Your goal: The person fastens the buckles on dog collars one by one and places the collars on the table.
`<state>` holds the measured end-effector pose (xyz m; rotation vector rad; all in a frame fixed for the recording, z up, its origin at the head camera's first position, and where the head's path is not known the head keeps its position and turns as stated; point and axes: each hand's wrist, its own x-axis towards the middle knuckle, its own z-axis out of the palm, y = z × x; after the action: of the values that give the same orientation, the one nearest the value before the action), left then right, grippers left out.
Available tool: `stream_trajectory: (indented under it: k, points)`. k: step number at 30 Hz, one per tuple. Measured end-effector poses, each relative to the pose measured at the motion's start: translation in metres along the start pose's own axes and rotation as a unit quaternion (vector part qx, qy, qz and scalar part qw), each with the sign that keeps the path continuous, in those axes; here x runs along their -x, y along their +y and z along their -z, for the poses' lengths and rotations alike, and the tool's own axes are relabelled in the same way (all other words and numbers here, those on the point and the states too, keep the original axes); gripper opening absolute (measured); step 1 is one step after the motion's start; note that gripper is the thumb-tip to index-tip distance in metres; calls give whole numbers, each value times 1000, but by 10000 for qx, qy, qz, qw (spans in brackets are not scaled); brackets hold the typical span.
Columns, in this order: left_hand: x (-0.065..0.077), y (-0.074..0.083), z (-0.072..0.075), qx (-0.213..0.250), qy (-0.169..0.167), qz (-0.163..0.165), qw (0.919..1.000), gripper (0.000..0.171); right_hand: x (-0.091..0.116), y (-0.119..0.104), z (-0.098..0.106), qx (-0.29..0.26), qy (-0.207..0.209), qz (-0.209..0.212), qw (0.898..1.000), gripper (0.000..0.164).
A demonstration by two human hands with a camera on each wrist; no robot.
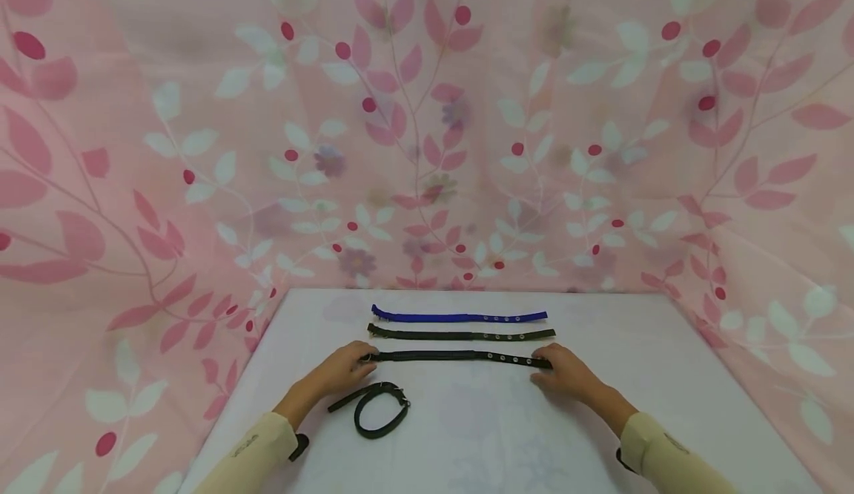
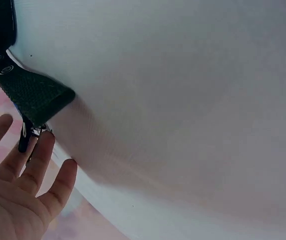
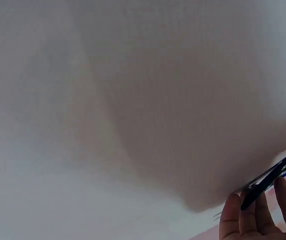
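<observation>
A black collar (image 1: 427,355) with metal eyelets lies stretched sideways across the white table. My left hand (image 1: 350,364) grips its buckle end, thumb on the near side and fingers beyond. In the left wrist view a small metal buckle (image 2: 37,131) shows at the fingertips. At the collar's eyelet end, my right hand (image 1: 563,370) pinches the tip; the right wrist view has this dark tip (image 3: 263,189) among the fingers. A buckled, looped dark collar (image 1: 380,435) lies nearer me, below the left hand, its tail (image 2: 33,95) large in the left wrist view.
Beyond the black collar, a dark olive collar (image 1: 427,335) and a blue collar (image 1: 427,318) lie straight and roughly parallel to it. The white table (image 1: 507,427) ends at the back against a pink leaf-patterned cloth (image 1: 414,145), which also hangs along both sides.
</observation>
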<state>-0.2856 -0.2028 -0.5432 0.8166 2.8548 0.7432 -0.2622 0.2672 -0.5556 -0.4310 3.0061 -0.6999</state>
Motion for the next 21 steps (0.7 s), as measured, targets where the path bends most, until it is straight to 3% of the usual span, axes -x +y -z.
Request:
stream_trajectory:
  k: [3, 8, 14, 21]
  points:
    - [-2, -2, -3, -191, -66, -138, 9997, 24, 0, -1, -5, 30, -84, -203, 9998, 32]
    - [-8, -7, -7, -634, -45, 243, 9977, 27, 1, -8, -7, 17, -164, -402, 9991, 24]
    - [-5, -7, -2, -511, 183, 672, 9963, 21, 1, -14, -6, -312, -258, -398, 9984, 10]
    - [-1, -4, 8, -473, 664, 569, 9950, 12, 3, -17, 3, -700, -46, -213, 9973, 10]
